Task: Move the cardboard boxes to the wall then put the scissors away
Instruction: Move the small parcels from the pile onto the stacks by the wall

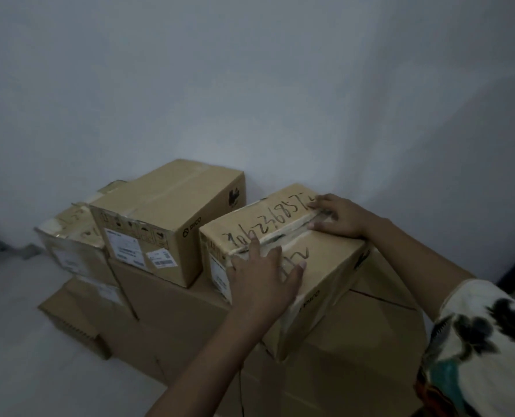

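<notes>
Patterned fabric fills the lower right corner: a loose cream sleeve (478, 341) with dark and teal blotches, covering the right arm. Both bare forearms reach forward onto a marked box (328, 263), an oblong brown cardboard carton with black numerals handwritten along its top and a wrinkled, partly peeled strip of clear tape down the centre seam.

The left hand (265, 275) lies flat on the near end of the lid, fingers straight and spread, gripping nothing. The right hand (340, 218) rests flat on the far end, its straight fingers laid over the tape seam and likewise gripping nothing.

The marked box sits on top of a large plain carton (175, 314), with its far end close against the wall. Just beside it to the left, on the same carton, stands a second taped box (172, 212) bearing white shipping labels and printed handling symbols. Further left is a smaller box (70, 242) with torn, pale tape on its lid, and below that a low carton (70, 317) on the floor.

The wall (250, 85) is smooth, matte and greyish white in dim light. The floor (9, 326) is pale and plain.
</notes>
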### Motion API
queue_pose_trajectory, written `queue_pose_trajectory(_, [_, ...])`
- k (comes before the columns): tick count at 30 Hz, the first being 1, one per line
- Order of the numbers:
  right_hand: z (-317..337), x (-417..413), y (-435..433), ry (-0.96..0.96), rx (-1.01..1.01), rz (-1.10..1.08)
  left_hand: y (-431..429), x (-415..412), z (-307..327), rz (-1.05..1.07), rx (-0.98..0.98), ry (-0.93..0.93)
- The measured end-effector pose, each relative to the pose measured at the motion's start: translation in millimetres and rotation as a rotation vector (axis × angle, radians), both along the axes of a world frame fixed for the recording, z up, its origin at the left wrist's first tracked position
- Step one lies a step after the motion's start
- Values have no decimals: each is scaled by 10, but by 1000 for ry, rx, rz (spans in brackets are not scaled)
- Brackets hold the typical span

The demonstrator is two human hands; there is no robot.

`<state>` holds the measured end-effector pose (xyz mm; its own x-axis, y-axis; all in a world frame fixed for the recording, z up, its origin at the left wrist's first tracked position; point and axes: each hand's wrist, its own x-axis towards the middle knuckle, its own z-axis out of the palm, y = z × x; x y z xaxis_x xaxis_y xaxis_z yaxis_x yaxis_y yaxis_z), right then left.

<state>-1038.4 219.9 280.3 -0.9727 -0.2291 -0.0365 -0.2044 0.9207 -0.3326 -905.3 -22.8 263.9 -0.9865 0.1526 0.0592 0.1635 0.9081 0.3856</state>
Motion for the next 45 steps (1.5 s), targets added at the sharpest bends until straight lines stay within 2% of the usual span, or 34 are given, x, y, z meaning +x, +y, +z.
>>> queue_pose_trajectory(3, [-63, -72, 21, -20, 4, 20, 8, -48, -9, -30, -81, -5])
queue_pose_trajectory(7, [-72, -100, 5, -17, 169, -15, -104, -113, 48, -126, -177, -24])
queue_pose_trajectory(9, [-75, -36, -35, 5, 220, -66, -238, -170, 124, -177, -222, -101])
queue_pose_trajectory(11, [-99, 57, -89, 42, 250, -126, -376, -224, 205, -223, -276, -181])
queue_pose_trajectory(14, [-106, 256, -202, 164, 322, -180, -493, -261, 287, -267, -435, -188])
queue_pose_trajectory(16, [-112, 406, -289, 226, 316, -188, -534, -294, 311, -263, -575, -144])
queue_pose_trajectory(19, [-92, 669, -455, 181, 180, -213, -598, -447, 324, -295, -674, -58])
queue_pose_trajectory(23, [-33, 1126, -730, 113, 46, -199, -613, -694, 185, -492, -595, -46])
queue_pose_trajectory(27, [-145, 1471, -971, -2, 4, -167, -632, -781, -77, -524, -465, 11])
queue_pose_trajectory(34, [-372, 1417, -1000, -61, 85, -83, -592, -682, -170, -423, -397, 61])
queue_pose_trajectory(45, [-276, 1151, -555, -56, 54, 112, -256, -381, -253, -174, -346, 109])
